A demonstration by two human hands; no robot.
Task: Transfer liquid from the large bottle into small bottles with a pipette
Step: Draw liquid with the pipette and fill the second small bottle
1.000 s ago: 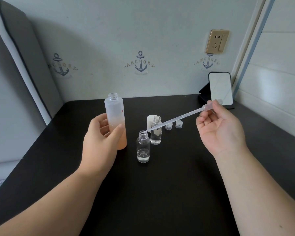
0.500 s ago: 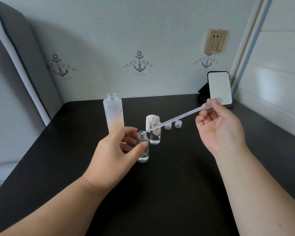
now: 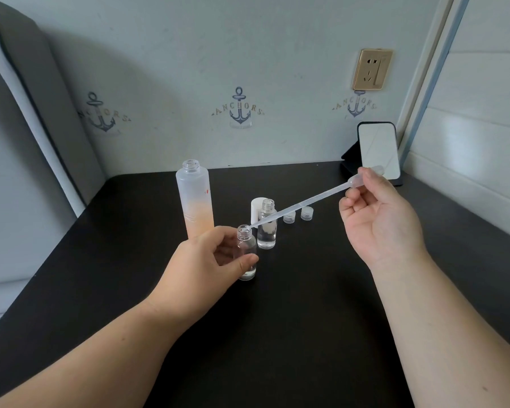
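Left hand [image 3: 206,260] grips the near small bottle [image 3: 247,254], upright. Right hand [image 3: 377,219] pinches the pipette [image 3: 301,205] bulb; its long axis slants down-left, tip at that bottle's mouth. Behind both hands, wall decals read "ANCHORS" [image 3: 238,108].

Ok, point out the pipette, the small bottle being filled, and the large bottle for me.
pipette [image 3: 301,203], head view, middle of its clear stem.
small bottle [image 3: 243,232], head view, its threaded neck above the left hand's fingers.
large bottle [image 3: 192,189], head view, frosted upper body.
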